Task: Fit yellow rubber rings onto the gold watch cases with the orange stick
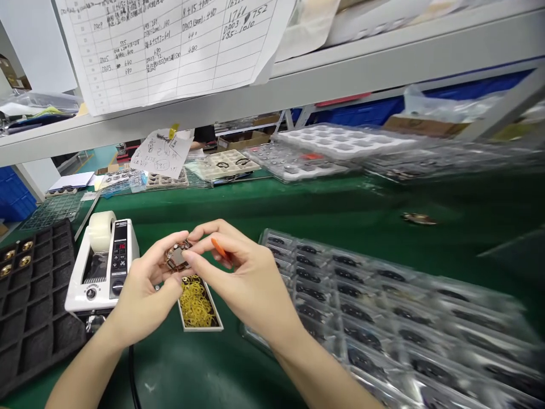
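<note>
Left hand (145,289) has its grip clamped on a small round metal part (176,257), right hand (242,278) pinching an orange tool (219,248) right beside it, over a box of yellow rings (196,304).

A long white metal shelf (366,74) running above a green-topped desk (323,199), with a handwritten ruled chart (170,51) hanging over the shelf's edge. Blue plastic bins (15,196) low at far left. Teal floor (100,158) and a cardboard box (242,142) in the distance, under bright, even indoor light.
</note>
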`<control>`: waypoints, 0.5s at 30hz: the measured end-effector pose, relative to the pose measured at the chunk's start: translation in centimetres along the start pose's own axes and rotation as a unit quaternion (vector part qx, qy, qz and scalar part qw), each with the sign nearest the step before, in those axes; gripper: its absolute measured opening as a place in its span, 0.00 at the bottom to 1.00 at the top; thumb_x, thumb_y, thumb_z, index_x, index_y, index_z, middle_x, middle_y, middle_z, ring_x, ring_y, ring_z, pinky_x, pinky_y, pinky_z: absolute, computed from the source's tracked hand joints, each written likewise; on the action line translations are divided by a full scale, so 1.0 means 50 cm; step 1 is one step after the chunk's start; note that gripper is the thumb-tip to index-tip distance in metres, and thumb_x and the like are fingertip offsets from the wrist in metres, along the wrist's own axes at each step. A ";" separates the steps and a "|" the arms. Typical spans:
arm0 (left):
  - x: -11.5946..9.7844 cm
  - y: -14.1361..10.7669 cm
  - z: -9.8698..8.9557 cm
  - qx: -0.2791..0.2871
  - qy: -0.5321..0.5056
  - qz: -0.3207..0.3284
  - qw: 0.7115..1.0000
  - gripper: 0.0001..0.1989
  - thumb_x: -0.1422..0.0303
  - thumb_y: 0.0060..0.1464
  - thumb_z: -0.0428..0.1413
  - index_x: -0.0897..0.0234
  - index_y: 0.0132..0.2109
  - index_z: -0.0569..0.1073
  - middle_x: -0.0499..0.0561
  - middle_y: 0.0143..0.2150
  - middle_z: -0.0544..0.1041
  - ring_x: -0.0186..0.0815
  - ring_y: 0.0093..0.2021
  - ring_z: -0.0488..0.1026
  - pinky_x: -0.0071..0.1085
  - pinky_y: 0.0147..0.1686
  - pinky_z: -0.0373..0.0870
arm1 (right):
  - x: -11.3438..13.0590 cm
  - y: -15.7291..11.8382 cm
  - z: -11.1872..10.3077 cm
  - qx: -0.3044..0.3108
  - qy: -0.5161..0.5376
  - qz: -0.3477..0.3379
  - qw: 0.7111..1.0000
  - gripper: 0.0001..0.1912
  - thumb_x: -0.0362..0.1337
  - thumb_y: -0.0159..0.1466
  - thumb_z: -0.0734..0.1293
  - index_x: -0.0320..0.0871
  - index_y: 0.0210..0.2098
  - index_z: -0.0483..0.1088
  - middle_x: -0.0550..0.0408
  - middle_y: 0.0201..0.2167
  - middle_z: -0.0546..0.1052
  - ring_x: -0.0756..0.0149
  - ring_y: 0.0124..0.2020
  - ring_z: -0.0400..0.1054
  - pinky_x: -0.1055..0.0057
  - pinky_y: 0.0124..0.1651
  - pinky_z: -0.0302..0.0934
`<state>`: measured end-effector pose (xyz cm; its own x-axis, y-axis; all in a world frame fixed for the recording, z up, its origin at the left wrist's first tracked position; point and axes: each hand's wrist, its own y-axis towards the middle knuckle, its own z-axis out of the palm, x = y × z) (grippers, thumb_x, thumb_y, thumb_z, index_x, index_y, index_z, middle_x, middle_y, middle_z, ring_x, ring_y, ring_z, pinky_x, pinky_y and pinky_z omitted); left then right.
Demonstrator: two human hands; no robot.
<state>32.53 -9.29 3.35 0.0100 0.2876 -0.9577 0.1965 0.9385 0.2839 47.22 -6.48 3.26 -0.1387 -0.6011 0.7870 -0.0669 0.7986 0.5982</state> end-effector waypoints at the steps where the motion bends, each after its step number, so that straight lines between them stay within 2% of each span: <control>1: 0.002 0.000 0.002 -0.005 0.002 0.004 1.000 0.22 0.76 0.56 0.53 0.56 0.56 0.72 0.51 0.56 0.75 0.43 0.55 0.73 0.37 0.53 0.74 | -0.001 -0.002 0.003 -0.007 -0.011 -0.006 1.000 0.10 0.30 0.58 0.67 0.44 0.21 0.70 0.55 0.31 0.72 0.69 0.28 0.66 0.73 0.27 0.63; 6: 0.016 0.004 0.014 -0.052 0.029 0.033 0.998 0.15 0.71 0.60 0.53 0.58 0.54 0.73 0.52 0.51 0.78 0.39 0.51 0.76 0.31 0.49 0.75 | -0.007 -0.010 0.013 -0.039 -0.050 -0.034 0.997 0.08 0.30 0.59 0.67 0.44 0.24 0.69 0.55 0.32 0.73 0.68 0.29 0.67 0.71 0.29 0.64; 11: 0.025 0.011 0.021 -0.092 0.039 0.044 0.994 0.12 0.70 0.60 0.54 0.61 0.50 0.74 0.52 0.46 0.80 0.37 0.44 0.79 0.28 0.43 0.76 | -0.009 -0.015 0.021 -0.046 -0.094 -0.068 0.992 0.08 0.30 0.61 0.65 0.44 0.25 0.67 0.55 0.32 0.72 0.68 0.30 0.67 0.72 0.30 0.64; 15: 0.024 0.013 0.018 -0.106 0.007 0.043 0.993 0.10 0.69 0.59 0.55 0.61 0.48 0.74 0.52 0.44 0.80 0.37 0.45 0.78 0.28 0.44 0.76 | -0.015 -0.018 0.028 -0.092 -0.128 -0.086 0.984 0.08 0.31 0.60 0.67 0.45 0.27 0.63 0.54 0.33 0.71 0.66 0.33 0.68 0.72 0.30 0.63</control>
<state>33.54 -8.48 2.33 0.0045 0.3698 -0.9291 -0.0154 0.9290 0.3697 46.01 -6.70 1.90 -0.3860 -0.6805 0.6228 0.0659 0.6531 0.7544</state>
